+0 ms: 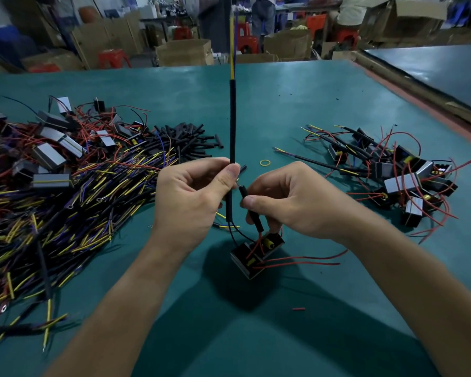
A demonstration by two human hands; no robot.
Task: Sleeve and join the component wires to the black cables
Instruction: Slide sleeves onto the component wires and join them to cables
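Observation:
My left hand (193, 191) pinches a long black cable (232, 121) that stands upright, with yellow and blue wires showing at its top end. My right hand (280, 200) pinches a short black sleeve (256, 220) on a wire of the component. The two hands are close together and the bare wire tips meet between them. Below the hands lies the black component (252, 257) on the green table (283, 104), with a yellow part on top and red wires trailing to the right.
A big heap of black cables with yellow and blue ends (65, 213) and grey components fills the left. Cut black sleeves (191, 137) lie behind it. Joined components with red wires (397, 172) lie at right. A yellow rubber band (265, 162) sits near the hands.

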